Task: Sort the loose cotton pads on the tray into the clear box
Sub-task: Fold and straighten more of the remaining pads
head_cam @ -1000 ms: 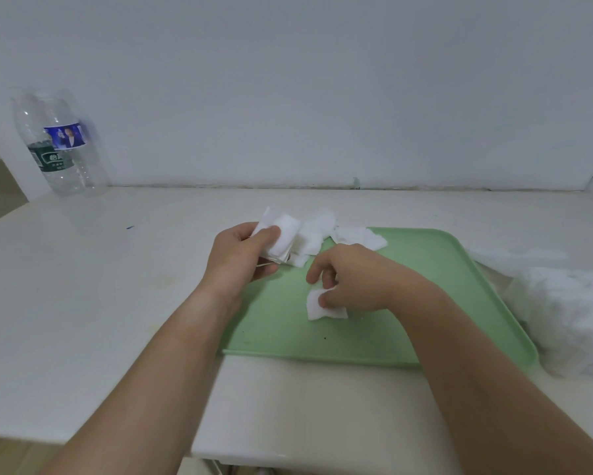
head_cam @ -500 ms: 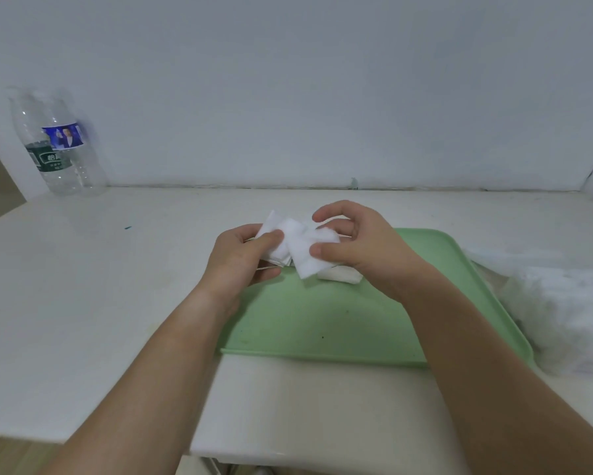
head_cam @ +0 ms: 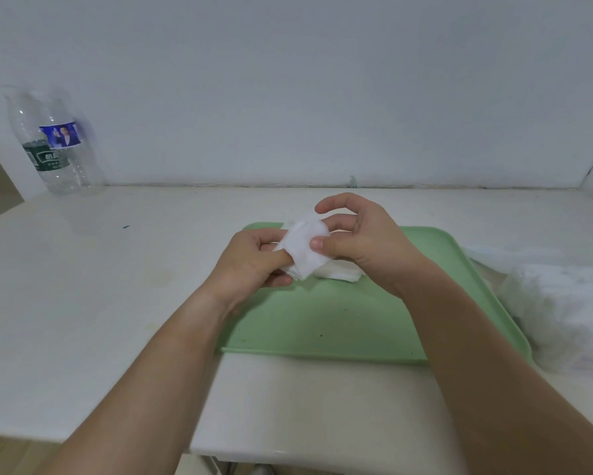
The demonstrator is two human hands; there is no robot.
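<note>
Cotton pads (head_cam: 301,250), stacked above the green tray (head_cam: 322,323), are clasped by the left grip (head_cam: 250,265) and pinched by the right grip (head_cam: 360,241); squaring their edges before boxing looks wise.

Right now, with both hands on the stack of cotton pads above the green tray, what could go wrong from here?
1. The stack of cotton pads is pinched at its edges between the left hand and the right hand. The thin pads may slide apart and scatter.
2. Some loose pads on the green tray lie partly under the right hand, so they could be overlooked.
</note>
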